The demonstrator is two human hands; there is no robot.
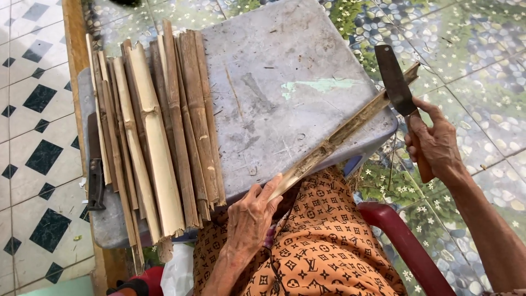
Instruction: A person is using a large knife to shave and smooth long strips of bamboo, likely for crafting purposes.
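Observation:
My left hand point(250, 215) grips the near end of a long split bamboo strip point(339, 134) that slants up to the right across the corner of a worn grey board point(285, 87). My right hand point(434, 143) holds the handle of a dark cleaver point(393, 79), whose blade rests against the far part of the strip. A stack of several split bamboo slats point(159, 137) lies lengthwise on the left half of the board.
A second dark knife point(95, 167) lies at the board's left edge, beside the slats. A wooden plank point(74, 49) runs along the left. The red arm of a plastic chair point(402, 241) curves at lower right. Patterned floor tiles surround everything.

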